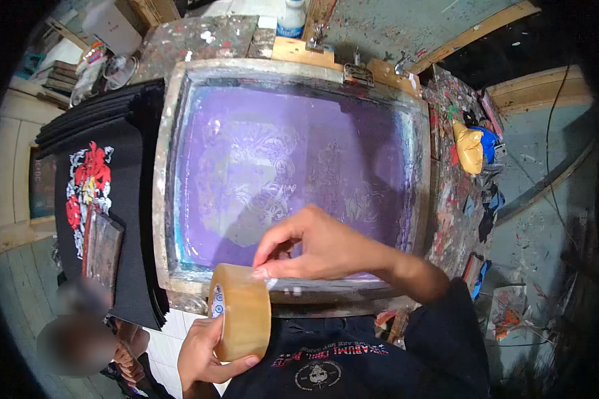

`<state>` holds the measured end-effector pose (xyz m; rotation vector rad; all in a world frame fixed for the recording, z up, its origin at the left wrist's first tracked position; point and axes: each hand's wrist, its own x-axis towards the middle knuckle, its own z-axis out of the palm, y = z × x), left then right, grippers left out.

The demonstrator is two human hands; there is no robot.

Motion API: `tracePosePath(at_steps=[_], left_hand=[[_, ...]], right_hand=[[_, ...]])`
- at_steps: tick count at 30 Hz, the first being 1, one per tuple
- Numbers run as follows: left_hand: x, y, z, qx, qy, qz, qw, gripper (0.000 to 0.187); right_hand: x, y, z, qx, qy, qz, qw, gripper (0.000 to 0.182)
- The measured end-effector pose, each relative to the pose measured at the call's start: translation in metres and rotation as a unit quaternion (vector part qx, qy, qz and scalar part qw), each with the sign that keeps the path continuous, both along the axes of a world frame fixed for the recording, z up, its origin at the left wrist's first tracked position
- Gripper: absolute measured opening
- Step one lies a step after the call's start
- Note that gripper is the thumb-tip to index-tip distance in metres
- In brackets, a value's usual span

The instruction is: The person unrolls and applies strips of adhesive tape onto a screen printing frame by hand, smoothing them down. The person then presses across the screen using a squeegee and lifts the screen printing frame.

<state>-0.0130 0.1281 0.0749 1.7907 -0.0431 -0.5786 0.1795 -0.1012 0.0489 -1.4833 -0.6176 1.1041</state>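
My left hand [209,352] grips a wide roll of clear packing tape [246,319] from below, thumb on its side, just in front of my body. At the top of the roll, my right hand [306,247] pinches the tape's edge between thumb and fingertips. Beyond both hands lies a screen printing frame [163,179] with a light, paint-marked rim. Its purple mesh [246,106] carries pale stencil designs, partly covered by my right hand and forearm.
Black printed fabric [130,199] is stacked at the left, with a squeegee [103,246] lying on it. Hinge clamps [358,74] hold the frame's far edge. A white-and-blue bottle [291,20] stands behind. A yellow bag [469,146] sits at the right. Another person [130,359] is at lower left.
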Motion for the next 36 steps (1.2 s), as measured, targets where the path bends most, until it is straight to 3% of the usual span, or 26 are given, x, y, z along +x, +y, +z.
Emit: tracePosePath(at_steps=[4,7,8,9,10,11,12,14,15,16,17,19,20,21,24,27,29,32,36], left_hand=[[-0.034,-0.012,0.009,-0.086,0.116,0.240,0.960,0.057],[-0.024,0.003,0.026,0.003,0.093,0.199,0.976,0.053],[-0.026,0.006,0.032,0.039,0.103,0.239,0.965,0.043],[-0.016,0.014,0.042,-0.006,0.152,0.229,0.961,0.037],[-0.007,0.020,0.054,0.028,0.174,0.218,0.960,0.037],[-0.003,0.026,0.063,0.060,0.197,0.208,0.956,0.038],[-0.009,0.038,0.051,0.105,0.210,0.209,0.949,0.041],[0.009,0.034,0.067,0.262,0.175,0.090,0.945,0.043],[0.021,0.031,0.080,0.338,0.157,0.029,0.928,0.044],[0.031,0.020,0.098,0.422,0.174,-0.030,0.889,0.051],[0.026,0.017,0.103,0.439,0.062,0.005,0.896,0.052],[0.018,0.012,0.114,0.471,-0.135,0.040,0.871,0.052],[0.014,0.010,0.122,0.493,-0.215,0.041,0.842,0.051],[0.012,0.007,0.140,0.524,-0.265,0.012,0.809,0.050],[-0.011,0.010,0.174,0.527,-0.409,-0.064,0.742,0.042],[-0.034,0.010,0.219,0.462,-0.460,-0.201,0.731,0.056],[-0.044,0.014,0.233,0.454,-0.499,-0.282,0.682,0.056],[-0.058,0.008,0.246,0.451,-0.427,-0.249,0.743,0.058],[-0.079,-0.008,0.274,0.478,-0.307,-0.190,0.801,0.060]], right_hand=[[0.018,0.018,-0.005,0.064,-0.051,0.051,0.995,0.015],[0.072,0.000,0.014,0.110,-0.096,0.021,0.989,0.016],[0.097,-0.016,0.023,0.101,-0.132,-0.002,0.986,0.017],[0.123,-0.037,0.034,0.044,-0.172,-0.019,0.984,0.019],[0.144,-0.064,0.042,-0.050,-0.217,-0.094,0.970,0.022],[0.174,-0.096,0.035,-0.053,-0.238,-0.120,0.962,0.022],[0.190,-0.131,0.028,-0.076,-0.241,-0.180,0.951,0.018],[0.227,-0.220,0.003,-0.109,-0.240,-0.226,0.938,0.014],[0.212,-0.248,-0.003,-0.100,-0.212,-0.331,0.914,0.017],[0.217,-0.304,-0.036,-0.011,-0.165,-0.309,0.936,0.021],[0.195,-0.326,-0.042,0.058,-0.150,-0.308,0.937,0.013],[0.114,-0.346,-0.016,0.009,-0.159,-0.529,0.833,0.025],[0.078,-0.378,-0.027,0.062,-0.171,-0.627,0.757,0.035],[0.050,-0.467,-0.056,0.135,-0.162,-0.574,0.791,0.044],[-0.060,-0.523,-0.043,0.180,-0.191,-0.719,0.644,0.038],[-0.135,-0.554,-0.023,0.187,-0.220,-0.778,0.559,0.032],[-0.167,-0.557,-0.011,0.195,-0.236,-0.792,0.529,0.029],[-0.187,-0.550,0.002,0.219,-0.252,-0.790,0.514,0.023],[-0.170,-0.509,-0.009,0.255,-0.222,-0.771,0.540,0.015]])
